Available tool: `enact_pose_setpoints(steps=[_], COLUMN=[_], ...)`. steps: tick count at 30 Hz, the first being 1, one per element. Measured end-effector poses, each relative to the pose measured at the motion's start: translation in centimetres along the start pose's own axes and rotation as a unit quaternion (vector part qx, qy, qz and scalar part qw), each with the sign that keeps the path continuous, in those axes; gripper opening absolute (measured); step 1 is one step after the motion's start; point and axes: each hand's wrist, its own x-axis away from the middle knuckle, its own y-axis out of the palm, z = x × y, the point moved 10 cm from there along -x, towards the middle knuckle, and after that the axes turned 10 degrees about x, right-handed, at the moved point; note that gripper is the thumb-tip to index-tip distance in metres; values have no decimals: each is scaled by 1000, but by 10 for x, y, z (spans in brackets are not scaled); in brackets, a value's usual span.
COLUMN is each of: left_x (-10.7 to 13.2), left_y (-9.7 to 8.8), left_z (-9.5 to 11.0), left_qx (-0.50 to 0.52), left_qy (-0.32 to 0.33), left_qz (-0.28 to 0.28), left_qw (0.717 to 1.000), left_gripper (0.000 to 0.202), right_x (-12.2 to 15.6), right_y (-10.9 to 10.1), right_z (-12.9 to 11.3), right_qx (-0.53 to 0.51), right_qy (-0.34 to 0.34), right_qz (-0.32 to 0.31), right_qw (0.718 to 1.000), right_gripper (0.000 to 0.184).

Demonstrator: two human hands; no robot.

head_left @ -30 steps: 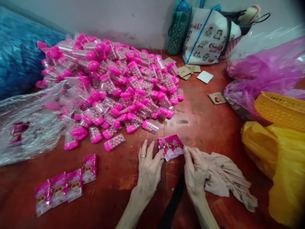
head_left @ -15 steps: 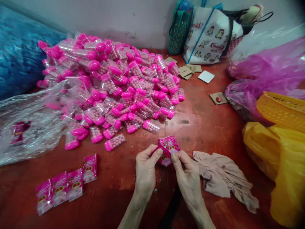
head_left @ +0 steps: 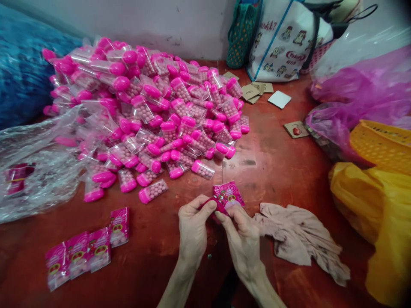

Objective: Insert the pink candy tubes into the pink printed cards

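Note:
Magenta printed plastic sleeves (head_left: 228,191) are gripped between both hands above the red surface, at the centre of the head view. My left hand (head_left: 193,229) pinches their left side between thumb and fingers. Closed on the lower right part is my right hand (head_left: 243,239), its thumb close to the left thumb. The fingers hide how many sleeves there are. Ahead lies a large heap of clear containers with pink caps (head_left: 154,107), filled with small pink balls. One loose container (head_left: 153,191) rests just beyond my left hand. To the left, several containers in printed sleeves (head_left: 77,255) lie in a row.
A crumpled beige cloth (head_left: 295,233) lies right of my hands. Yellow plastic bags (head_left: 385,222), a yellow basket (head_left: 379,143) and a purple bag (head_left: 359,85) line the right side. Clear plastic (head_left: 48,158) spreads at left. A white tote bag (head_left: 279,42) stands by the wall.
My right hand has shifted left, closer to the left hand, and its thumb now presses the sleeves' lower part. My left hand keeps its pinch. The view has shifted slightly.

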Motion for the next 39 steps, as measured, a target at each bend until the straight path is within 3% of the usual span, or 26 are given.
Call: enact_pose_setpoints(steps=[4, 9, 26, 28, 31, 34, 36, 39], left_x=[0, 1, -2, -3, -6, -7, -7, -5], left_y=[-1, -6, -12, -12, -14, -24, -30, -34], left_z=[-8, -14, -18, -14, -4, 6, 11, 13], left_qx=[27, 53, 73, 64, 34, 4, -13, -47], left_qy=[-43, -77, -59, -48, -17, 31, 60, 81], left_qz=[8, 60, 91, 85, 74, 86, 94, 97], left_qw=[999, 994, 991, 993, 997, 996, 994, 991], left_gripper=[9, 12, 12, 11, 8, 8, 11, 13], right_x=[0, 0, 1, 0, -3, -3, -3, -5], right_y=[0, 3, 6, 9, 9, 10, 9, 4], right_z=[-3, -3, 11, 14, 18, 24, 22, 13], right_qx=[4, 22, 19, 1, -16, -20, -20, 1], right_qy=[-15, -21, 14, 28, 57, 104, 100, 54], right_qz=[3, 5, 32, 10, -9, -7, 2, 26], right_qw=[1000, 1000, 999, 1000, 998, 994, 995, 998], right_gripper=[24, 28, 34, 31, 11, 24, 11, 12])
